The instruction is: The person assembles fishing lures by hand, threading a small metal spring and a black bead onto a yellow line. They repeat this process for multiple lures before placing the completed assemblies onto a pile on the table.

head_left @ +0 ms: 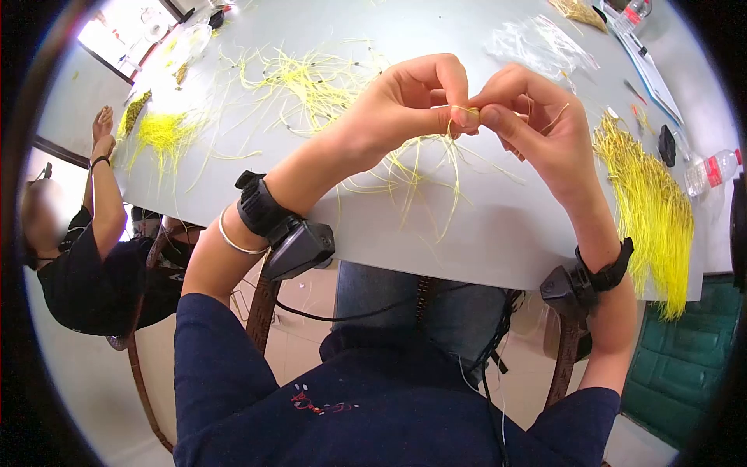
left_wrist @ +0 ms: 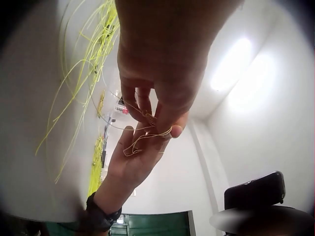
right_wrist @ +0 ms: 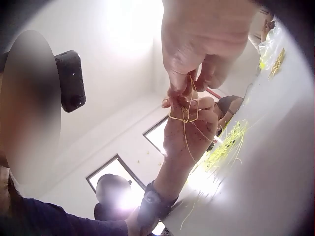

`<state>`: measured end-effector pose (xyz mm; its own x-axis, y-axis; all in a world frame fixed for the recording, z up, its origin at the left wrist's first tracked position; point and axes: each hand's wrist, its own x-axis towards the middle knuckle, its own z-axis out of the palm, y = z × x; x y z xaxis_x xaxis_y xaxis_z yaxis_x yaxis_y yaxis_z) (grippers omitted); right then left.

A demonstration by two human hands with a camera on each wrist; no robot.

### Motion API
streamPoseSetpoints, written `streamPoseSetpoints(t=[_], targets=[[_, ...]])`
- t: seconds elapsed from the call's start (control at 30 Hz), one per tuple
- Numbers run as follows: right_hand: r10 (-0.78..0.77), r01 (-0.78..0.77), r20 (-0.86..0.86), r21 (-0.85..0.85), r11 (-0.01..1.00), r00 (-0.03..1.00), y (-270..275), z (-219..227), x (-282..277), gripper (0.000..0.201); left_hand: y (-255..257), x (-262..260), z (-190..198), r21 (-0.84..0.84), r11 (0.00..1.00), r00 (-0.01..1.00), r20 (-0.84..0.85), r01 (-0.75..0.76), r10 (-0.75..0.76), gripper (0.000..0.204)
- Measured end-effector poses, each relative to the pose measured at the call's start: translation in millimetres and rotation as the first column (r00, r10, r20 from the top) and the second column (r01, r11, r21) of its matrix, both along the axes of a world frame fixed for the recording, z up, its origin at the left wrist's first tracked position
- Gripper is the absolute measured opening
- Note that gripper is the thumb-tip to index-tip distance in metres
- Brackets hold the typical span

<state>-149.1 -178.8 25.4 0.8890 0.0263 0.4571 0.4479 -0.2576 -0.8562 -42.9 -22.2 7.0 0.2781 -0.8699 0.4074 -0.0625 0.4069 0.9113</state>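
Both hands are raised over the table with fingertips meeting. The left hand (head_left: 405, 105) pinches thin yellow cord (head_left: 465, 109) between thumb and fingers. Beside it the right hand (head_left: 545, 128) pinches the same cord, a loose end sticking up past its fingers. In the right wrist view the cord (right_wrist: 186, 120) forms a loop across the left hand (right_wrist: 189, 132), below the right hand (right_wrist: 206, 39). Loops of cord (left_wrist: 132, 150) lie over the right hand's palm (left_wrist: 133, 164) in the left wrist view. Fingers partly hide where the strands cross.
Loose yellow cords (head_left: 311, 86) spread over the grey table (head_left: 498, 241). A thick bundle of yellow cords (head_left: 650, 210) hangs over the right edge, near a bottle (head_left: 712, 173). Clear plastic bags (head_left: 541, 47) lie behind the hands. Another person (head_left: 93, 249) sits at left.
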Motion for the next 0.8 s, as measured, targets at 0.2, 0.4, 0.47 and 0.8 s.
streamPoseSetpoints(t=[0.2,0.4,0.47,0.8], targets=[[0.149,-0.031,-0.287,0.377,0.926,0.946,7.1,-0.9,-2.9,0.013,-5.0,1.3,-2.2,-0.008,1.000,0.995,-0.098,0.004,-0.005,0.015],[0.014,-0.005,-0.137,0.073,0.997,0.990,2.9,3.7,-3.3,0.006,-2.2,0.9,-0.6,0.036,0.999,0.996,-0.086,-0.015,0.019,0.016],[0.058,-0.058,-0.001,-0.042,0.997,0.998,-3.2,0.0,0.1,0.006,-1.7,0.7,-0.7,0.020,0.999,0.999,-0.020,0.026,-0.026,0.016],[0.234,-0.191,-0.004,0.562,0.805,0.972,-12.7,5.6,-0.2,0.019,-3.1,7.2,-3.0,0.029,0.999,0.995,-0.097,0.014,-0.011,0.018]])
